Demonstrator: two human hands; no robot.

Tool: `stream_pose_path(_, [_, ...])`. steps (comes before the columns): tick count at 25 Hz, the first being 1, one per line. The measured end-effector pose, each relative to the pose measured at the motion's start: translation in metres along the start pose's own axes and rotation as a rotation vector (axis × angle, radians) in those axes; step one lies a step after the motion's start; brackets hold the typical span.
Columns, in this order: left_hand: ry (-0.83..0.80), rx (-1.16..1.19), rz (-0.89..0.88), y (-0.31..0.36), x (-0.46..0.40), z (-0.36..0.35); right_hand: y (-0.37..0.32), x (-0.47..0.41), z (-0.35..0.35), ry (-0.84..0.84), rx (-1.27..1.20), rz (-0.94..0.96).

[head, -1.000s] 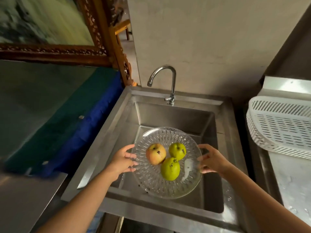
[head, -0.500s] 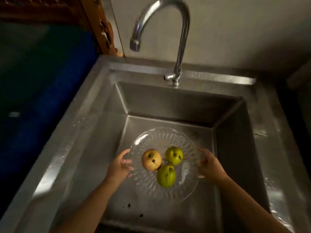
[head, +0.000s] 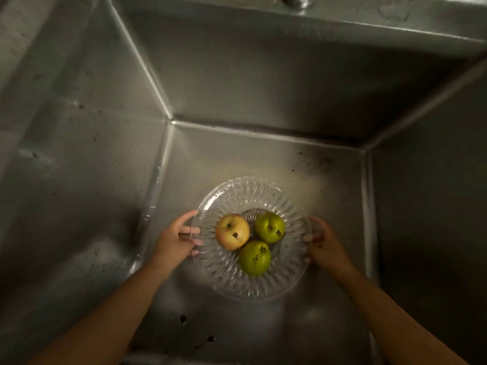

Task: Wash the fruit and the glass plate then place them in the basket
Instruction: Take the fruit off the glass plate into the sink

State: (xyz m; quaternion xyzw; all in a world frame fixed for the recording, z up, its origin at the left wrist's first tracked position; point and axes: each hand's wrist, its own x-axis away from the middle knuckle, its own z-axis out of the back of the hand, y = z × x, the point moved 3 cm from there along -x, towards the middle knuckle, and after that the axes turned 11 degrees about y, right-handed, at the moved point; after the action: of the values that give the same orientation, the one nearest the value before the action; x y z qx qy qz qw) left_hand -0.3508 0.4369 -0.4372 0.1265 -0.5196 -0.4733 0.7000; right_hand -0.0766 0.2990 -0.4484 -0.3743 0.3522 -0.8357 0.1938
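Deep stainless-steel sink basin (head: 263, 83) all around, dim, walls speckled with droplets and dark flecks near the floor's far right corner. Base of a chrome tap (head: 293, 0) just visible at the top edge.

Low in the basin, over its floor: round clear glass plate with a ribbed cut pattern (head: 253, 283), held level between both hands; whether touching the floor or just above it, cannot tell. Three fruits clustered at its centre, touching one another — yellowish-pink round fruit (head: 232, 232) on the left, green round fruit (head: 269, 227) at the far right, second green fruit (head: 254, 257) nearest the camera. Dark spots on each skin.

Left hand (head: 175, 239) clamped on the plate's left rim — thumb over the top edge, fingers (head: 193, 229) curled beneath and seen through the glass. Right hand (head: 322, 245) gripping the right rim likewise, fingertips showing through the glass at the edge. Bare forearms reaching in from the lower corners, well apart, plate between them.

Couple of dark holes or specks on the sink floor in front of the plate, too blurred to identify.
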Motion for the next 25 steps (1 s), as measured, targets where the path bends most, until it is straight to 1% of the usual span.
stream_pose_path(3, [-0.022, -0.015, -0.029, -0.001, -0.001, -0.001, 0.002, 0.002, -0.002, -0.021, 0.0, -0.013])
stream_pose_path(4, [-0.015, -0.061, -0.07, 0.0, -0.001, -0.001, -0.001, 0.003, -0.001, -0.033, -0.008, -0.004])
stream_pose_path(5, [0.01, -0.15, -0.145, 0.002, 0.001, -0.001, -0.006, 0.004, 0.0, -0.033, 0.009, 0.044])
stream_pose_path(6, [0.051, -0.262, -0.258, 0.004, 0.003, -0.001, -0.011, 0.005, 0.002, -0.013, 0.061, 0.123])
stream_pose_path(7, [0.088, -0.341, -0.383, 0.008, 0.007, -0.001, -0.016, 0.005, 0.003, 0.015, 0.148, 0.222])
stream_pose_path(8, [0.09, -0.374, -0.49, 0.013, 0.011, -0.002, -0.023, 0.005, 0.003, 0.026, 0.228, 0.337])
stream_pose_path(9, [0.045, -0.383, -0.575, 0.018, 0.015, -0.006, -0.031, 0.005, 0.0, -0.001, 0.275, 0.447])
stream_pose_path(10, [-0.039, -0.382, -0.631, 0.022, 0.017, -0.012, -0.036, 0.006, -0.006, -0.066, 0.297, 0.53])
stream_pose_path(11, [-0.139, -0.373, -0.647, 0.024, 0.018, -0.019, -0.041, 0.007, -0.013, -0.146, 0.304, 0.575])
stream_pose_path(13, [-0.292, -0.339, -0.609, 0.024, 0.014, -0.029, -0.045, 0.005, -0.024, -0.262, 0.298, 0.596])
stream_pose_path(14, [-0.324, -0.322, -0.596, 0.024, 0.011, -0.032, -0.046, 0.003, -0.027, -0.283, 0.287, 0.589])
stream_pose_path(17, [-0.321, -0.245, -0.592, 0.023, 0.004, -0.035, -0.043, -0.006, -0.03, -0.282, 0.239, 0.536])
stream_pose_path(19, [-0.319, -0.185, -0.554, 0.022, 0.003, -0.037, -0.043, -0.008, -0.031, -0.287, 0.2, 0.472])
stream_pose_path(22, [-0.255, -0.064, -0.446, 0.025, 0.001, -0.036, -0.058, -0.014, -0.03, -0.237, 0.149, 0.401])
stream_pose_path(24, [-0.128, 0.079, -0.366, 0.035, -0.011, -0.026, -0.08, -0.027, -0.036, -0.217, 0.132, 0.387])
stream_pose_path(25, [-0.022, 0.128, -0.344, 0.043, -0.023, -0.017, -0.093, -0.037, -0.042, -0.214, 0.121, 0.384])
